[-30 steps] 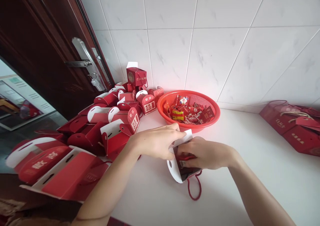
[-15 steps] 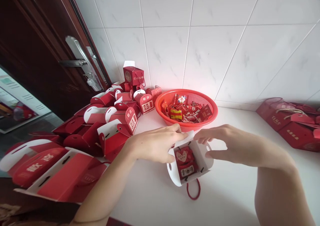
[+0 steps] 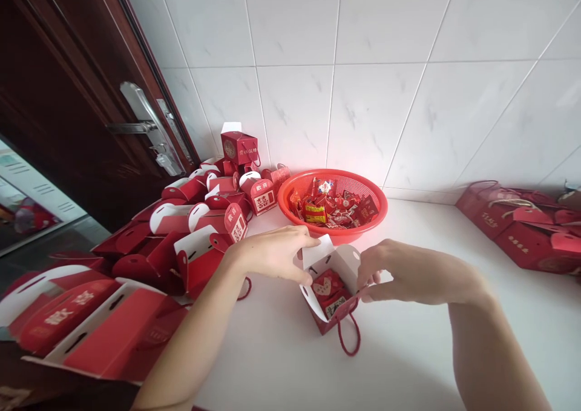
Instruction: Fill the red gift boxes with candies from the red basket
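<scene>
A small red candy box (image 3: 334, 321) with a white inside stands on the white tabletop, its top flaps raised. Red-wrapped candies (image 3: 327, 285), one showing a pale heart, lie inside it. My left hand (image 3: 275, 255) grips the box at its left and back edges, the thumb near the left flap and the fingers at the back flap. At the right side, my right hand (image 3: 393, 272) has its fingers curled and its thumb against the wall of the box. A red cord handle (image 3: 349, 338) loops out at the front.
Behind the box stands a red plastic basket (image 3: 290, 208) of wrapped candies. Many red boxes (image 3: 154, 259) crowd the left side beside a dark door (image 3: 68, 66). More red boxes (image 3: 517, 232) sit at the right by the tiled wall (image 3: 385, 23).
The box has turned and tipped so its red front face shows. My right hand has closed in on its right wall, while the left stays at the left side. The view has shifted slightly.
</scene>
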Available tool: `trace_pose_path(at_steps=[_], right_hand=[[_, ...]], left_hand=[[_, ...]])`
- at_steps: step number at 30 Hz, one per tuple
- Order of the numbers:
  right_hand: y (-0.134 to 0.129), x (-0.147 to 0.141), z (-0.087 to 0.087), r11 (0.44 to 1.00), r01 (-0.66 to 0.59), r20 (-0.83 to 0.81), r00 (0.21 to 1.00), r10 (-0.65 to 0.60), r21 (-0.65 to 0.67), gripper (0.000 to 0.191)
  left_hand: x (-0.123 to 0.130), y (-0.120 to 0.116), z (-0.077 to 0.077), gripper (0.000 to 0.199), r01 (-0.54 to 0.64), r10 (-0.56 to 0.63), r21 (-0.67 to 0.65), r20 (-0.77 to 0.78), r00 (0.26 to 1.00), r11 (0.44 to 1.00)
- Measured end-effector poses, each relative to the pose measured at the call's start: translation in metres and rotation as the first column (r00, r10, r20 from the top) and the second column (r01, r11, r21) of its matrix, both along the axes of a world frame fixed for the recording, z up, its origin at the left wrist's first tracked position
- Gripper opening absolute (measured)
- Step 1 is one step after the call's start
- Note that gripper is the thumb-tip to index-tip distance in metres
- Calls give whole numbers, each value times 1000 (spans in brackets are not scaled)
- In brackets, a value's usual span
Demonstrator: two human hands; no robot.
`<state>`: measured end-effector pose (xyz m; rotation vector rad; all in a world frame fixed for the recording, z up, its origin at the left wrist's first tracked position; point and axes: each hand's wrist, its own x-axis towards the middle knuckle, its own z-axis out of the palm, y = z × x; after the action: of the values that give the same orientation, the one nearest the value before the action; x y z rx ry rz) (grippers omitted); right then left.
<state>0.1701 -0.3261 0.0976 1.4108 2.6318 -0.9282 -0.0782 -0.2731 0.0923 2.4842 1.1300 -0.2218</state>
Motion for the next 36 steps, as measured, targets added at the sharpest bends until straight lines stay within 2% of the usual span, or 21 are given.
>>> trace_pose_path(at_steps=[3, 8, 11, 15, 19, 26, 28, 31, 33, 36], right_hand=[[3, -6, -3, 996, 75, 101, 992, -79, 40, 21], [8, -18, -11, 952, 175, 255, 937, -239, 250, 26], [11, -24, -14, 939, 220, 300, 907, -297, 264, 24], [16, -29, -15, 935, 242, 324, 890, -320, 261, 31], [18, -30, -18, 917, 259, 322, 878, -354, 302, 38], [18, -33, -18, 914, 270, 335, 867, -368, 304, 43], [18, -31, -15, 914, 268, 350, 861, -369, 304, 40], [18, -24, -12, 931, 222, 330, 890, -315, 288, 21], [18, -18, -11, 947, 195, 277, 924, -265, 254, 10], [20, -11, -11, 964, 174, 195, 957, -213, 200, 6]], left_hand=[[2, 0, 1, 57, 41, -38, -46, 48, 998, 998], [7, -2, 1, 27, 102, -88, -75, 174, 981, 992], [9, -2, -1, 24, 174, -149, -120, 195, 969, 977], [9, -1, -4, 29, 257, -224, -195, 177, 959, 947], [7, 4, -6, 40, 253, -215, -222, 183, 959, 942], [11, 16, -18, 12, 279, -234, -184, 236, 943, 942], [16, 16, -21, 12, 266, -226, -148, 239, 944, 953], [25, 12, -26, 14, 204, -173, -116, 233, 957, 972], [31, 9, -29, 20, 138, -110, -106, 237, 965, 985], [38, 5, -34, 26, 13, 11, -95, 246, 969, 995]])
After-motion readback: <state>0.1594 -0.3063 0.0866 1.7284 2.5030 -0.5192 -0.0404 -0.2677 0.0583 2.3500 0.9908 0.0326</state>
